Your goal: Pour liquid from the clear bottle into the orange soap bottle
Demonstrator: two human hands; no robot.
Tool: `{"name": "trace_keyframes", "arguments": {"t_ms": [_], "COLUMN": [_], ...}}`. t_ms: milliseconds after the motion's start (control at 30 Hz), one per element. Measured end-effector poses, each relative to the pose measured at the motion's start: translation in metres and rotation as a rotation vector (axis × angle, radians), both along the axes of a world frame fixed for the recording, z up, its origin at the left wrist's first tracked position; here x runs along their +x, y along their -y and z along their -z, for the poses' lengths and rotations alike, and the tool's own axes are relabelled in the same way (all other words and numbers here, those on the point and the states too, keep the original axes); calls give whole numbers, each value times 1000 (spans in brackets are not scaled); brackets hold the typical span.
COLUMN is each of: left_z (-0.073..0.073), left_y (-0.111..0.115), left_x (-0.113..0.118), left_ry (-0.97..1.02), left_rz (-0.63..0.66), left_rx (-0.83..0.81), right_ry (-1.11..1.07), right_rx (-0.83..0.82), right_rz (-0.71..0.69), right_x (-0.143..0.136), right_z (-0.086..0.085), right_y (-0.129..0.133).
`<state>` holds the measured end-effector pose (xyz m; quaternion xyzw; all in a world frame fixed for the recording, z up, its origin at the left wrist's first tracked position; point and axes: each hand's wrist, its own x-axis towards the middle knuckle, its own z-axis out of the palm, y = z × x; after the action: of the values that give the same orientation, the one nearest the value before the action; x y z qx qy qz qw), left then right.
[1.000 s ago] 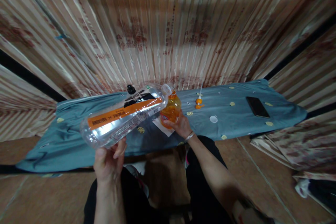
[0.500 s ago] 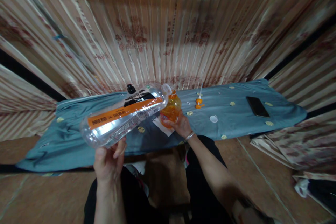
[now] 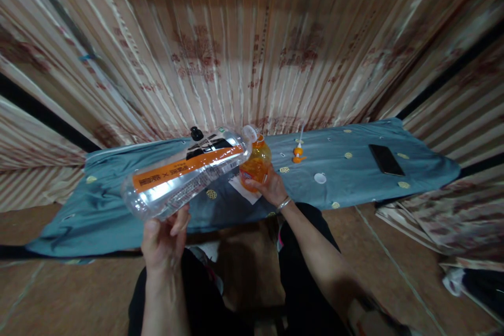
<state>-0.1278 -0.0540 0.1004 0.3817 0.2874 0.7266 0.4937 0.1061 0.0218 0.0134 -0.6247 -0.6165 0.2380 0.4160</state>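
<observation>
A large clear bottle (image 3: 189, 170) with an orange and silver label lies tilted in the air, its open mouth at the upper right. My left hand (image 3: 165, 236) grips it from below near its base. An orange see-through bottle (image 3: 255, 165) stands a little tilted under that mouth, and my right hand (image 3: 270, 186) is wrapped round its lower right side. The two bottle necks meet or nearly touch. Any liquid passing between them is too small to tell. Beneath the orange bottle is a white paper (image 3: 248, 194).
On the blue-green cloth (image 3: 338, 184) lie an orange pump top (image 3: 298, 153) with a thin tube, a black phone (image 3: 386, 160) at the right and a black cap (image 3: 196, 133) behind the large bottle. A pleated curtain (image 3: 236, 37) hangs behind.
</observation>
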Motion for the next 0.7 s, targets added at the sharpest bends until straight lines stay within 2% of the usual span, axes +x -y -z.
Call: {"name": "trace_keyframes", "arguments": {"t_ms": [700], "left_z": [6], "left_y": [-3], "left_x": [-3], "left_ry": [14], "left_rz": [15], "left_rx": [-6], "right_ry": [-65], "right_rx": [15], "right_rz": [-19], "right_x": [0], "right_z": [-1], "right_y": [1]}}
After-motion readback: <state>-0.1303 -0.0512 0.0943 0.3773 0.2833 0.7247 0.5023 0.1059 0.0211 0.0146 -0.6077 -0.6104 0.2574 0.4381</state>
